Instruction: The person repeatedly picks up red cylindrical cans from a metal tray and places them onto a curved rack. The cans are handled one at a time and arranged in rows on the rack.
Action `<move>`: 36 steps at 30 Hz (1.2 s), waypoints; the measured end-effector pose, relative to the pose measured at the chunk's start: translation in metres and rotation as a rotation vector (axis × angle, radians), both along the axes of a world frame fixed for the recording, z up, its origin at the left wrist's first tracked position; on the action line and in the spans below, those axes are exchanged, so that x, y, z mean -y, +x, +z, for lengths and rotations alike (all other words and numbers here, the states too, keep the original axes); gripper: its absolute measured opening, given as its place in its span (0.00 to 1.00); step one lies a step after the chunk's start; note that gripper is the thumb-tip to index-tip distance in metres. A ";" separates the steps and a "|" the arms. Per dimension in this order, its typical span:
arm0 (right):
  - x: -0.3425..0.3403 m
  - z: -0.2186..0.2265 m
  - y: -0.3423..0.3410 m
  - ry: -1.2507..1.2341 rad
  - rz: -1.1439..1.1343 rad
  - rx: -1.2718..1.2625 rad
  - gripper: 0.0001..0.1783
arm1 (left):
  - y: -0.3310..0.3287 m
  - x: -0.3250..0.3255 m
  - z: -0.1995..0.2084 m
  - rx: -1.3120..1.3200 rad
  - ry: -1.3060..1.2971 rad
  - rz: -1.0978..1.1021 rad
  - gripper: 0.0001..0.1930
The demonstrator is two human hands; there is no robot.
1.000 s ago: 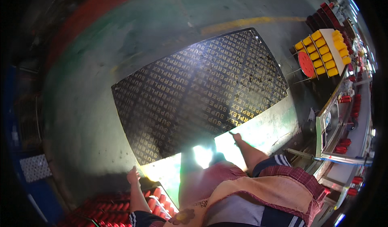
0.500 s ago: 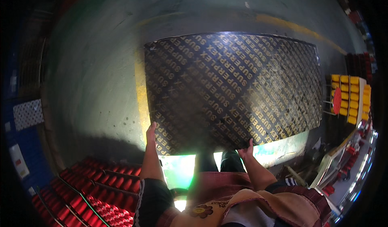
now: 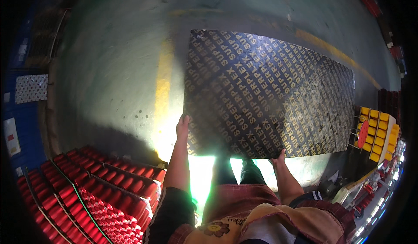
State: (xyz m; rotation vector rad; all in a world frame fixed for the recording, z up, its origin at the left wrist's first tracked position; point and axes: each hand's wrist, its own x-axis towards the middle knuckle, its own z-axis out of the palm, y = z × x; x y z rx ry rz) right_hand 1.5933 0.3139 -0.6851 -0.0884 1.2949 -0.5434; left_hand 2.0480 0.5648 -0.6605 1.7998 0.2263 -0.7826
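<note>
Factory floor—painted concrete (image 3: 109, 70), stacked red cylinders (image 3: 100, 187).

We see a grey-green concrete floor (image 3: 113, 70) with a yellow stripe (image 3: 162, 91) — red tubes (image 3: 100, 192) stacked lower left.

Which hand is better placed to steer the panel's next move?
Probably the left hand: it grips the dark panel up its side edge, giving leverage. The right hand holds the near bottom edge, mostly bearing weight.
</note>
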 end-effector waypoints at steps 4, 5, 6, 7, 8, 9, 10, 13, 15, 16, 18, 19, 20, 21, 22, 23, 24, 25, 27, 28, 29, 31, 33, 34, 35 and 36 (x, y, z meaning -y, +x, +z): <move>0.024 0.010 -0.003 -0.043 0.145 0.390 0.46 | 0.001 0.021 0.002 0.085 0.270 -0.099 0.34; 0.029 0.015 -0.005 -0.198 0.437 0.576 0.47 | -0.001 0.021 0.004 0.105 0.406 -0.079 0.34; 0.034 0.019 -0.003 -0.195 0.520 0.510 0.47 | -0.007 0.016 0.007 0.200 0.209 0.159 0.35; 0.035 0.026 -0.003 0.016 0.627 0.012 0.47 | -0.014 0.008 0.011 0.238 0.107 0.358 0.35; 0.037 0.033 0.002 0.304 0.746 -0.020 0.42 | -0.024 -0.012 0.020 0.260 -0.050 0.421 0.35; 0.031 0.039 0.010 0.164 1.065 0.035 0.38 | -0.046 -0.038 0.031 0.189 -0.201 0.449 0.31; 0.025 0.047 0.021 0.109 1.246 0.139 0.34 | -0.073 -0.067 0.043 0.132 -0.268 0.425 0.29; -0.005 0.071 0.063 -0.142 1.659 0.251 0.31 | -0.198 -0.161 0.079 -0.058 -0.236 0.548 0.22; -0.029 0.089 0.095 -0.365 1.860 0.279 0.30 | -0.294 -0.217 0.092 -0.190 -0.197 0.715 0.18; -0.042 0.100 0.111 -0.446 1.933 0.300 0.30 | -0.344 -0.242 0.099 -0.228 -0.128 0.728 0.18; -0.069 0.125 0.139 -0.216 1.825 0.315 0.30 | -0.437 -0.277 0.107 -0.313 -0.047 0.852 0.19; -0.084 0.141 0.151 -0.071 1.741 0.279 0.30 | -0.477 -0.286 0.115 -0.392 -0.019 0.990 0.21; -0.100 0.156 0.162 -0.131 1.818 0.281 0.30 | -0.509 -0.299 0.121 -0.407 0.018 0.955 0.24; -0.123 0.168 0.173 -0.223 1.914 0.245 0.30 | -0.535 -0.311 0.127 -0.436 0.003 1.036 0.22; -0.148 0.180 0.181 -0.312 1.988 0.223 0.30 | -0.553 -0.325 0.132 -0.412 0.064 1.046 0.21; -0.175 0.190 0.187 -0.410 2.051 0.199 0.30 | -0.565 -0.339 0.137 -0.399 0.128 1.043 0.19; -0.206 0.200 0.198 -0.442 2.110 0.257 0.29 | -0.561 -0.354 0.137 -0.345 0.190 1.158 0.16; -0.242 0.209 0.210 -0.547 2.164 0.370 0.29 | -0.553 -0.375 0.141 -0.126 0.305 1.093 0.13; -0.327 0.221 0.235 -0.762 2.228 0.599 0.28 | -0.523 -0.418 0.152 0.167 0.378 1.086 0.14; -0.375 0.226 0.249 -1.025 2.182 0.819 0.29 | -0.499 -0.440 0.161 0.162 0.532 1.011 0.20; -0.423 0.232 0.264 -1.287 2.105 1.005 0.31 | -0.463 -0.462 0.168 0.420 0.654 0.940 0.20; -0.508 0.242 0.286 -1.489 2.145 0.964 0.32 | -0.400 -0.503 0.191 0.642 0.732 0.761 0.24; -0.581 0.246 0.302 -1.978 2.164 0.893 0.33 | -0.338 -0.524 0.207 0.774 0.676 0.674 0.31; -0.610 0.242 0.307 -2.041 2.235 0.795 0.34 | -0.310 -0.534 0.209 0.819 0.691 0.593 0.32; -0.631 0.237 0.310 -2.113 2.208 0.815 0.35 | -0.288 -0.539 0.210 0.759 0.725 0.543 0.34; -0.646 0.232 0.314 -2.157 2.216 0.859 0.36 | -0.274 -0.541 0.210 0.719 0.767 0.545 0.30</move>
